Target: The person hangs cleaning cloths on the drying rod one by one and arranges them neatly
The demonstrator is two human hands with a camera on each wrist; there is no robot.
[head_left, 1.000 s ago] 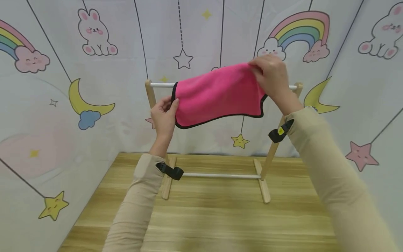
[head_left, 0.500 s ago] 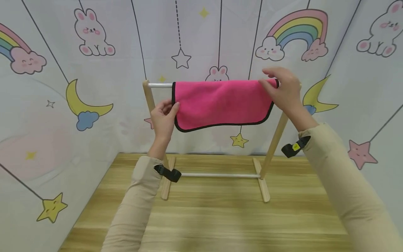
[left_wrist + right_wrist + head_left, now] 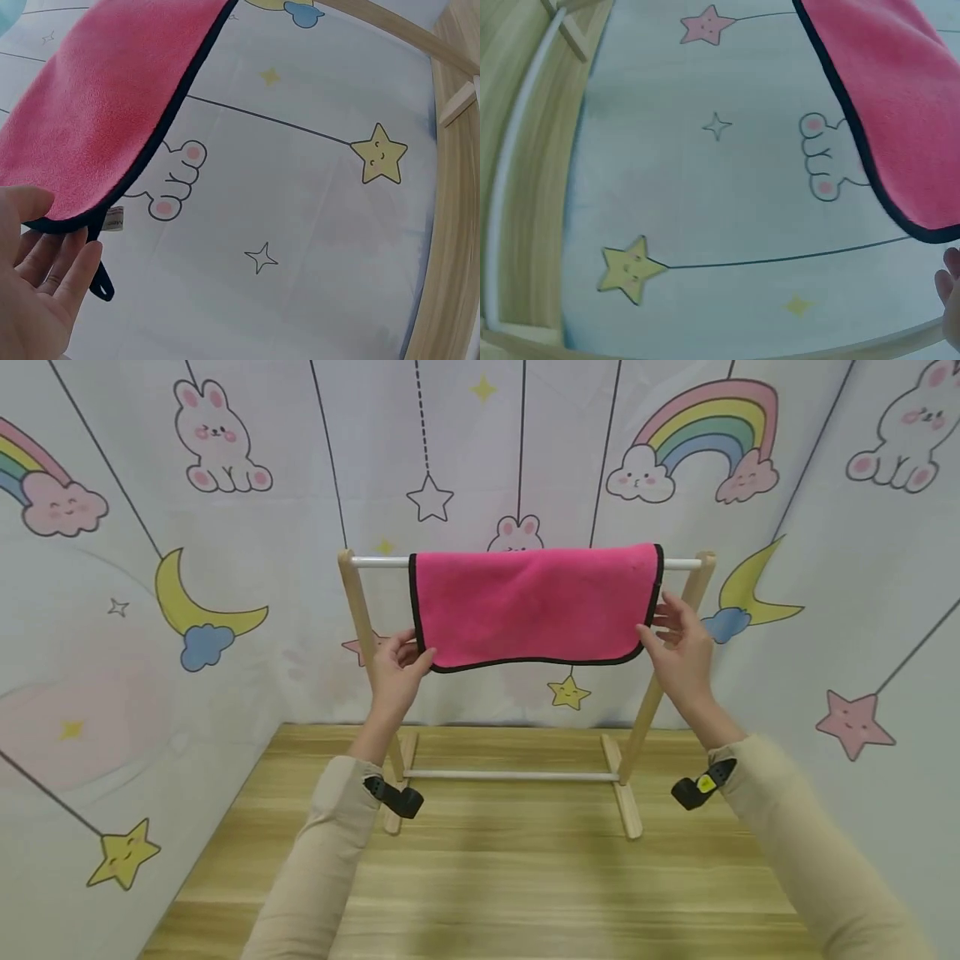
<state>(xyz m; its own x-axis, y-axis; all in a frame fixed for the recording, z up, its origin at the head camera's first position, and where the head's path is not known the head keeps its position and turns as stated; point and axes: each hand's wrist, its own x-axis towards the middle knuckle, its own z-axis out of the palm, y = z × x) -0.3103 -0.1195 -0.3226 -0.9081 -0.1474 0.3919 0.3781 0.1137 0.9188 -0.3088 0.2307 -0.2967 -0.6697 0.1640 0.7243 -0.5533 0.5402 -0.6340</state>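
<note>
A pink towel with black trim hangs folded over the white top bar of a wooden rack. At its lower left corner my left hand pinches the trimmed edge, thumb in front and fingers behind. My right hand holds the towel's right edge near the lower corner, its thumb over the front. In the left wrist view, a black hanging loop and a small label show beneath the cloth. Only a few fingertips of the right hand appear in its wrist view, just below the trim.
The rack has slanted wooden side posts, flat feet and a white lower bar. It stands on a wood-grain table. Behind and beside it hangs a pale backdrop printed with rabbits, rainbows, moons and stars.
The towel's raised right side has come down onto the bar and lies flatter. My right hand moved from the top right corner down its edge; my left hand slid lower along the left edge.
</note>
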